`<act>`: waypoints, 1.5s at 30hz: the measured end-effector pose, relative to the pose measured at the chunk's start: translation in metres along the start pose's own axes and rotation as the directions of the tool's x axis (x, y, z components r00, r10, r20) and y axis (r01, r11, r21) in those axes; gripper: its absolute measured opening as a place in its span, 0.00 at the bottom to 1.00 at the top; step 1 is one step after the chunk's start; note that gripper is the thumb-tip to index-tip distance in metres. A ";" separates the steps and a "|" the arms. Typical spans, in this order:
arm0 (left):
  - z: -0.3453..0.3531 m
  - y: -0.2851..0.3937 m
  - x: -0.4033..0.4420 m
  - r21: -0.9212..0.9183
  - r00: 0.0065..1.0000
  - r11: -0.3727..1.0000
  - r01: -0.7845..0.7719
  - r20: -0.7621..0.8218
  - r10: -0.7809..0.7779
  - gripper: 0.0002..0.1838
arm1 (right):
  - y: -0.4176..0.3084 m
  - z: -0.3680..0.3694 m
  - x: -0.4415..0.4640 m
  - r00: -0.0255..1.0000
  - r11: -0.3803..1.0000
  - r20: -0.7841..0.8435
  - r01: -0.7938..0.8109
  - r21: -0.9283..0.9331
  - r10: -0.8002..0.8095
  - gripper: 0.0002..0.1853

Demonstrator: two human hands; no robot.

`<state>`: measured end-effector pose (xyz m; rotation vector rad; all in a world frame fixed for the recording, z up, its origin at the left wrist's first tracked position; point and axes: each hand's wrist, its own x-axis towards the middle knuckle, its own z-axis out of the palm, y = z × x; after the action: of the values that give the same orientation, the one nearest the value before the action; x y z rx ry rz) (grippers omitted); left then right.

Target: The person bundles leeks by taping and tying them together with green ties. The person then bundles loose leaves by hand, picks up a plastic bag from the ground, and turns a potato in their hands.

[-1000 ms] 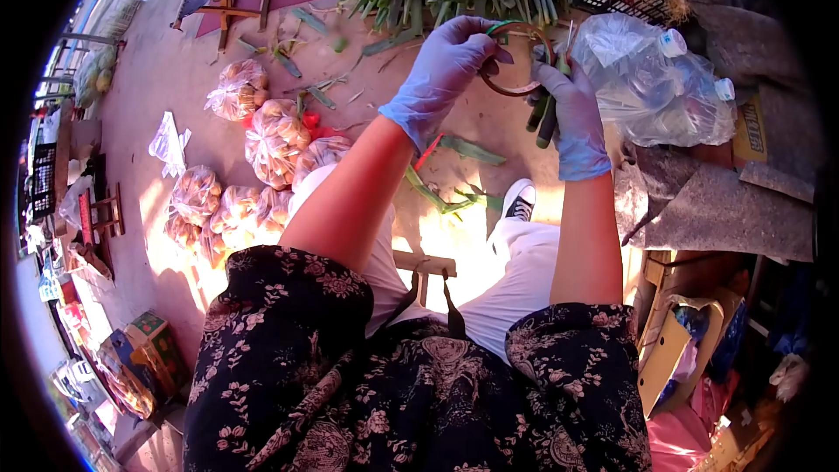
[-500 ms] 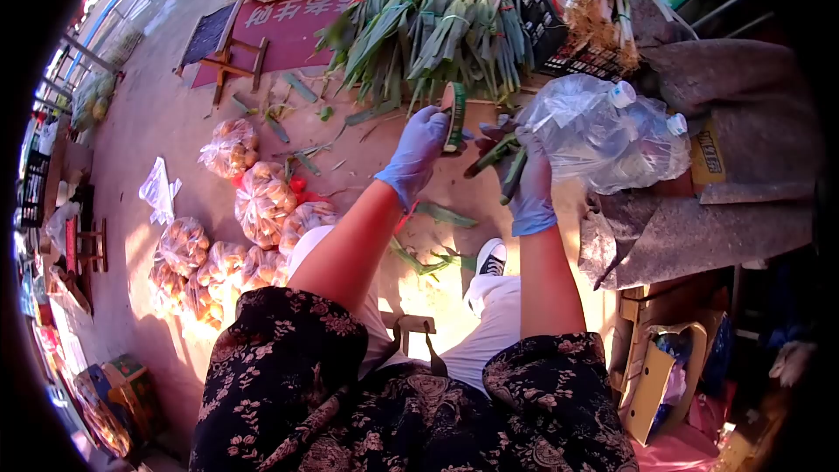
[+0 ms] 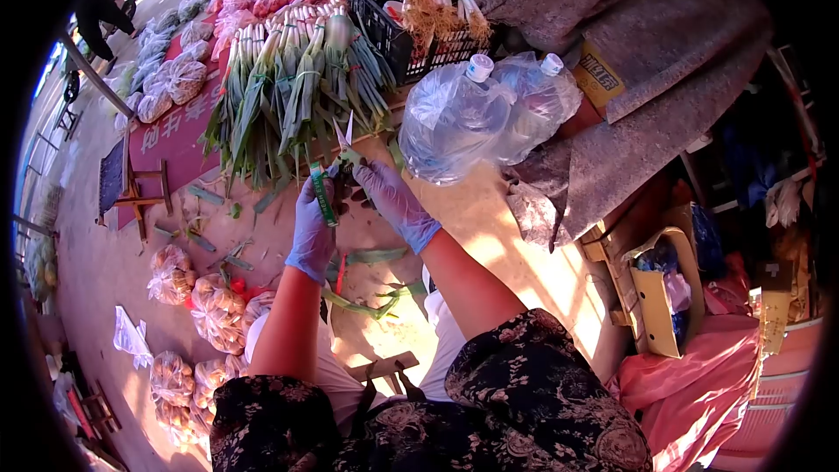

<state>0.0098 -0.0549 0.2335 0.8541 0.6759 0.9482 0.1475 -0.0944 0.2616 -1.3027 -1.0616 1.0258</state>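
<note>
"Tape roll (image 3: 322, 195): where is it, and what's done?"

"In your left hand (image 3: 312, 229), fingers closed on its near edge, just beside the scissors (image 3: 347, 148) gripped in your right hand (image 3: 391, 199), blades parted. Beyond them, leeks (image 3: 301, 92) already lie banded in bunches; no tape shows drawn off yet."

"And against half a second ago?"

"Your hands stand closer together, and the blades now show plainly."

Leeks (image 3: 301, 83) at mat's (image 3: 170, 138) near edge block ahead, bagged bottles (image 3: 463, 118) right. My left hand (image 3: 312, 234) can pass leftward over leaf scraps (image 3: 207, 196).
</note>
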 end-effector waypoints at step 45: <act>0.037 0.001 0.001 0.196 0.995 0.980 0.022 0.092 -0.040 0.16 | -0.011 -0.170 0.042 0.782 0.997 -0.619 -0.036 0.074 0.074 0.10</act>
<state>0.0397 -0.0654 0.2524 1.0523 0.7051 0.8166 0.3226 -0.0912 0.2756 -1.4851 -0.4800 0.5795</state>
